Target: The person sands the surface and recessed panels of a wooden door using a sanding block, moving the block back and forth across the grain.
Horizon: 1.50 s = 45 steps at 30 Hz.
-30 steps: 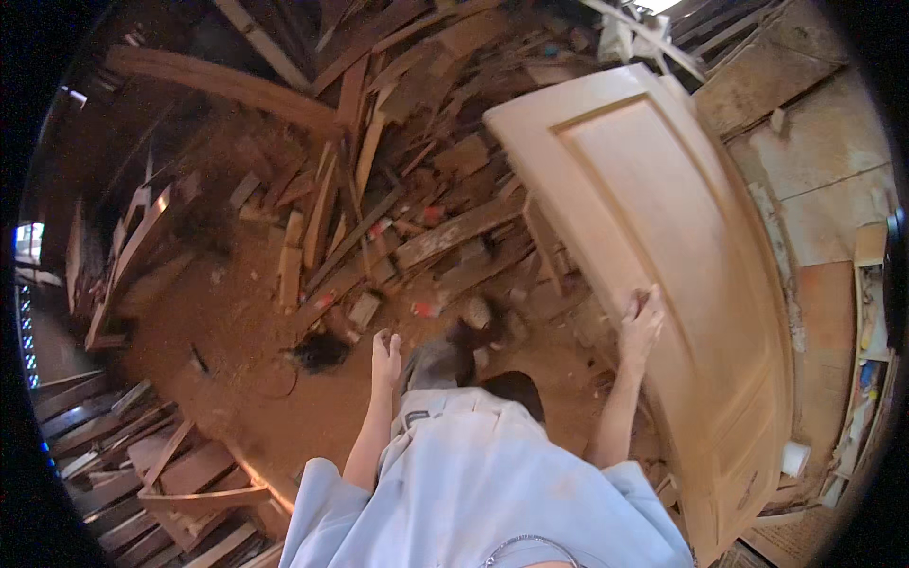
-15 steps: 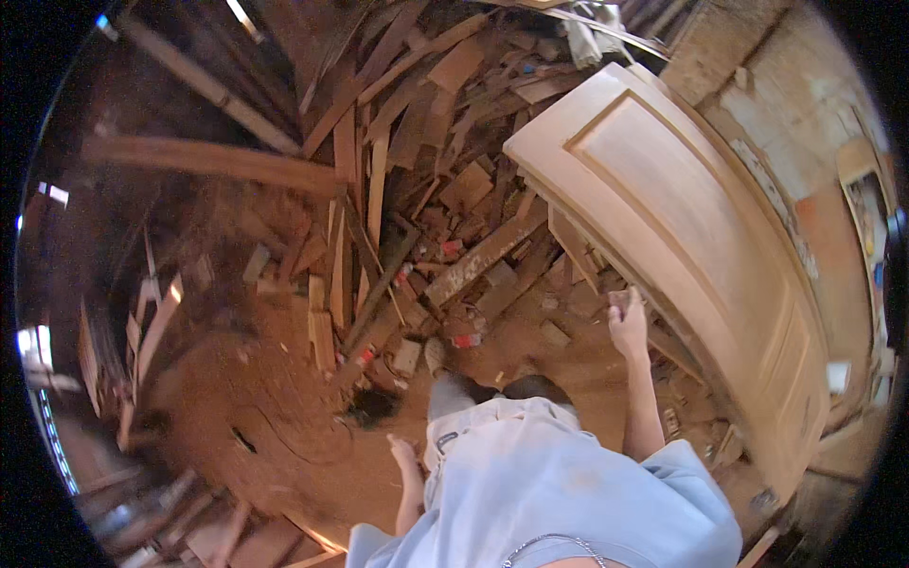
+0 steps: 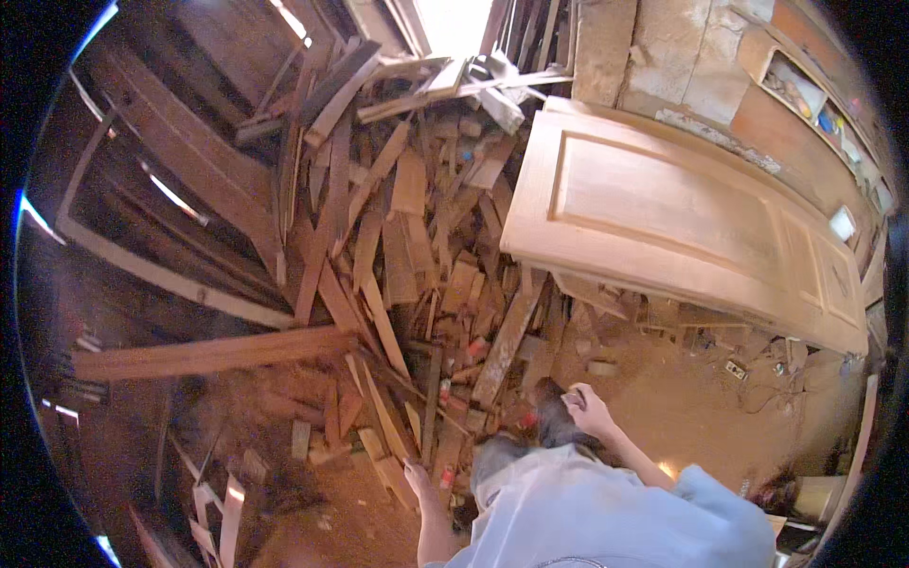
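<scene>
Low in the middle, the right hand [image 3: 591, 411] pinches a small thing [image 3: 573, 399]. I can't tell the grip of the left hand [image 3: 418, 481]. A door [image 3: 663, 201] is upper right.

Pale-blue short-sleeved shirt [image 3: 625, 516], chain [image 3: 572, 561] (barely showing), seemingly dark legwear [image 3: 497, 456].

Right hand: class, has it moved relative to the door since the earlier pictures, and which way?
Yes. The right hand has moved away from the door, leaving a clear gap to its near edge.
</scene>
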Each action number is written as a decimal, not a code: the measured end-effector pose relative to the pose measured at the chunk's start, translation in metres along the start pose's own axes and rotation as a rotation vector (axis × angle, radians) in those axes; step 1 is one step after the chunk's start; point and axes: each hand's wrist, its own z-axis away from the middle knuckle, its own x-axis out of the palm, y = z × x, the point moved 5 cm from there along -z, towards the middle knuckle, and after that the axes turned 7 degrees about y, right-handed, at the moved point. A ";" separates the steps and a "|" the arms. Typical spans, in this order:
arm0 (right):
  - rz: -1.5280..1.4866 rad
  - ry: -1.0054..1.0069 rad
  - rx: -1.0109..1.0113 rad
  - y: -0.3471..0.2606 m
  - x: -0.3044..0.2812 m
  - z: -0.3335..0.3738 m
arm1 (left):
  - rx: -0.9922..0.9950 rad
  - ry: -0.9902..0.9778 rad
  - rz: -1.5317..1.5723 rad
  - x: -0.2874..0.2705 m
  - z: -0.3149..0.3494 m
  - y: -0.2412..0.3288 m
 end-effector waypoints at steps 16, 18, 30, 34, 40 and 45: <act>-0.293 0.157 0.046 -0.113 0.048 -0.232 | 0.785 -0.690 -0.219 0.359 0.079 0.335; -0.444 0.150 0.189 -0.146 0.032 -0.259 | 0.652 -0.771 -0.110 0.402 0.120 0.399; 0.005 0.851 0.120 -0.116 -0.081 -0.421 | 0.934 -0.634 -0.388 0.697 0.140 0.498; 0.161 0.781 0.221 -0.131 -0.071 -0.455 | 0.936 -0.686 -0.508 0.742 0.153 0.490; 0.220 0.795 0.273 -0.131 -0.059 -0.467 | 0.995 -0.563 -0.639 0.771 0.141 0.514; 0.241 0.812 0.236 -0.129 -0.057 -0.464 | 0.797 -0.656 -0.735 0.778 0.159 0.510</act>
